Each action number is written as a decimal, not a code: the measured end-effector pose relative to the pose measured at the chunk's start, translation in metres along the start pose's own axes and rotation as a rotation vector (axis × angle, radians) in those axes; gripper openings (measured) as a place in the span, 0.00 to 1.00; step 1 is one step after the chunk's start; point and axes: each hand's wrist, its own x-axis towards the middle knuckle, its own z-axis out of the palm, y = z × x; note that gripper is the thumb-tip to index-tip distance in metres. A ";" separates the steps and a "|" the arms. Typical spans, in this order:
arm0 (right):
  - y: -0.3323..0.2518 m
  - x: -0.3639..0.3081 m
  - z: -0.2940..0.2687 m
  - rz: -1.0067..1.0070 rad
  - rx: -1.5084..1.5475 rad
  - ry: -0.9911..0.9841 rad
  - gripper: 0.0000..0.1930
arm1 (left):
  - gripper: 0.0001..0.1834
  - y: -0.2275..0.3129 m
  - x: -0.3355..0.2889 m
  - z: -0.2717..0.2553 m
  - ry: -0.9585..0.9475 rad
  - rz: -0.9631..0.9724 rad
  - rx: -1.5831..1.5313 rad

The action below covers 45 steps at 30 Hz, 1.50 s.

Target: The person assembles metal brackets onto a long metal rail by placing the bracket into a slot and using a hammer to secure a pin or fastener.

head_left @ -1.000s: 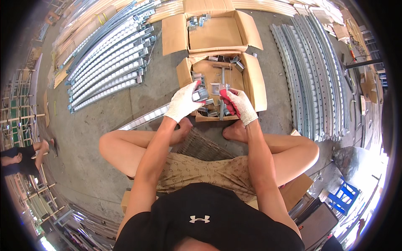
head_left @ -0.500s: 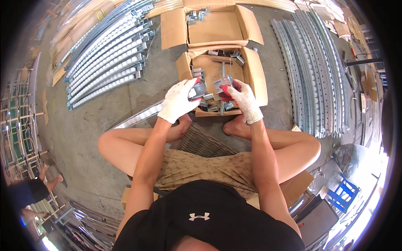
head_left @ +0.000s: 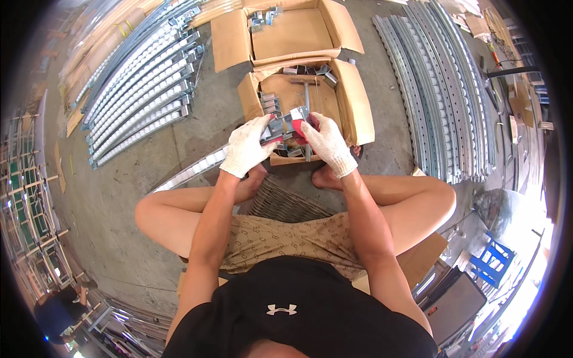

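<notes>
My left hand (head_left: 246, 144), in a white knit glove with red fingertips, is closed around the end of a long roller track rail (head_left: 200, 169) with white rollers. My right hand (head_left: 328, 143), gloved the same way, grips a small silver metal bracket (head_left: 298, 113) at the rail's end. Bracket and rail end meet over the near cardboard box (head_left: 360, 113); the fingers partly hide how they fit. Inside that box lie a hammer (head_left: 307, 94) and several loose brackets (head_left: 270, 102) along its sides.
A second open cardboard box (head_left: 298, 45) with a few brackets stands beyond. Finished-looking roller rails (head_left: 140, 89) lie at left, stacked metal channels (head_left: 433, 95) at right. My legs flank a woven mat (head_left: 283, 200). Another person (head_left: 57, 313) is at lower left.
My right hand has moved left, bringing its bracket from beside the rail up against the rail's end. The left hand keeps its hold. The view has shifted slightly.
</notes>
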 end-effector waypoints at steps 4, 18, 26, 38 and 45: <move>0.019 0.005 0.005 -0.027 0.058 0.015 0.17 | 0.37 -0.004 0.000 0.004 0.037 0.048 -0.002; -0.017 -0.003 0.015 -0.077 -0.343 0.048 0.20 | 0.39 0.000 0.000 0.008 -0.024 -0.026 -0.018; -0.005 -0.004 0.007 -0.050 -0.162 0.084 0.19 | 0.41 0.001 0.003 0.003 -0.036 -0.051 0.025; 0.012 0.007 0.024 -0.127 -0.002 0.243 0.23 | 0.39 0.002 0.005 0.006 -0.007 -0.049 -0.037; -0.008 0.012 0.012 -0.112 -0.372 0.062 0.25 | 0.40 -0.003 0.001 0.016 0.035 0.006 -0.001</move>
